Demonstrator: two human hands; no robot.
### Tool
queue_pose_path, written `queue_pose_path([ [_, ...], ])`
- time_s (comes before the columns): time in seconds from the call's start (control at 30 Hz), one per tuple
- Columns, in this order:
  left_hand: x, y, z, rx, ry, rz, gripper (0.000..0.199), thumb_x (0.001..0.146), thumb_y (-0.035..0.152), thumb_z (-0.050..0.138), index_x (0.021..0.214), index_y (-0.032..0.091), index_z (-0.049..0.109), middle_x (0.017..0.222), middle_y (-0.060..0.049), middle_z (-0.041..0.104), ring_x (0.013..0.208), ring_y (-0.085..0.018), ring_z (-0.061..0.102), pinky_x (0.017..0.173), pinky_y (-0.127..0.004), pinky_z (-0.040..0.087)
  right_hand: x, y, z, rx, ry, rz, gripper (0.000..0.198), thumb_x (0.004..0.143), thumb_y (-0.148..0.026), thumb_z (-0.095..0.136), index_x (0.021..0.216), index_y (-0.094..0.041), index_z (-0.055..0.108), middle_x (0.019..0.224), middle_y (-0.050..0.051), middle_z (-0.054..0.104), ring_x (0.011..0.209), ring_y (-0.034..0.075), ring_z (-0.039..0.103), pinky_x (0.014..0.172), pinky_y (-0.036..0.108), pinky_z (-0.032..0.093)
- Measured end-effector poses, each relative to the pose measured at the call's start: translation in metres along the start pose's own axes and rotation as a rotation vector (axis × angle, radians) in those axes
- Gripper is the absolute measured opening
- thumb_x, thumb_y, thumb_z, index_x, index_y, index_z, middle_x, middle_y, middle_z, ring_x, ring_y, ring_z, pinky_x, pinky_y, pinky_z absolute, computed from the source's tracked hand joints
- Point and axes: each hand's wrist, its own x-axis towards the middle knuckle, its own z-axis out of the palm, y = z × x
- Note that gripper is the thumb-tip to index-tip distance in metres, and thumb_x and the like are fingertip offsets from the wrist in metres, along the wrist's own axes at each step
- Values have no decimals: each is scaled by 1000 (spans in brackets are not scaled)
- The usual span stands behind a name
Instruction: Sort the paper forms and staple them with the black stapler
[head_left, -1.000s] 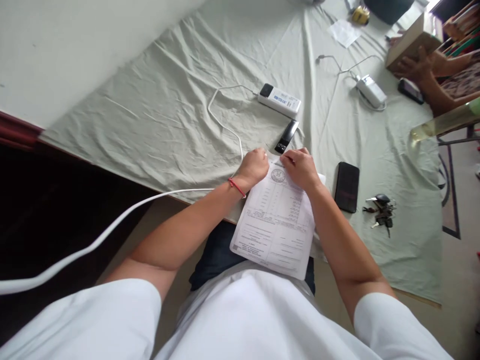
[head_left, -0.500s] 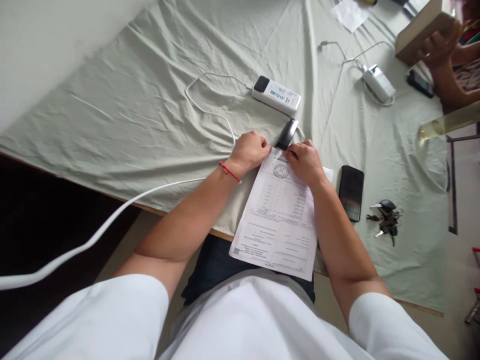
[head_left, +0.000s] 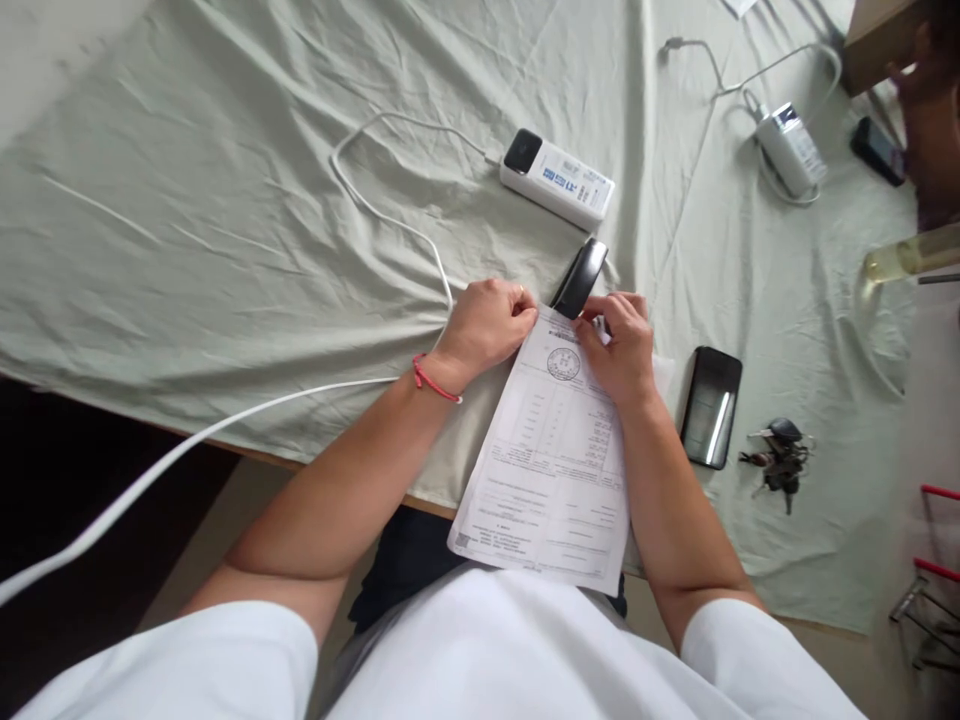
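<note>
A printed paper sheet [head_left: 559,450] with a round stamp lies over the table edge, its lower end above my lap. My left hand [head_left: 491,325], closed, pinches its top left corner. My right hand [head_left: 619,345] is closed at the top right edge, thumb and finger on the paper. Between my hands a glossy black stapler [head_left: 581,278] sits at the sheet's top edge, tilted to the upper right. Its near end is partly hidden by the paper and my right fingers. A bit of another white sheet shows behind my right wrist.
Beyond the stapler lies a white power bank [head_left: 559,180] with a white cable [head_left: 375,200]. To the right are a phone [head_left: 711,408], a bunch of keys [head_left: 781,460], a white charger [head_left: 791,150] and another phone [head_left: 877,150]. Another person's hand [head_left: 930,110] is at the far right.
The view has shifted slightly. The stapler looks more tilted, with its side showing more. My right fingers have lifted and spread a little; my left hand keeps its pinch on the corner.
</note>
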Motion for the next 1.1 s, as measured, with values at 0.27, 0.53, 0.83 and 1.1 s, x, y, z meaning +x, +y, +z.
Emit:
queue_pose_path([
  [0.27, 0, 0, 0, 19, 4, 8, 18, 86, 20, 63, 75, 20, 77, 70, -3, 74, 70, -19, 66, 73, -32, 51, 1, -5, -2, -95, 218, -221, 36, 103, -22, 44, 129, -31, 67, 119, 6, 75, 128, 30, 63, 112, 56, 50],
  [0.53, 1, 1, 2, 23, 18, 16, 17, 87, 21, 64, 78, 20, 79, 74, -5, 77, 70, -19, 66, 74, -33, 52, -1, -1, 2, -35, 75, -245, 43, 100, -15, 49, 130, -37, 70, 133, 1, 74, 147, 28, 55, 120, 60, 47],
  [0.83, 1, 0, 3, 36, 33, 31, 16, 87, 22, 65, 78, 20, 79, 76, -6, 78, 72, -20, 68, 73, -32, 52, -2, -4, 5, -100, 101, -213, 50, 93, -4, 47, 118, -35, 78, 126, -3, 80, 131, 23, 70, 125, 59, 44],
  [1.1, 0, 0, 5, 56, 44, 29, 17, 89, 23, 65, 82, 20, 81, 82, -7, 81, 75, -21, 70, 76, -33, 53, -10, -5, 6, -130, 12, -222, 67, 83, 7, 45, 130, -30, 75, 139, 1, 76, 138, 21, 67, 123, 50, 50],
])
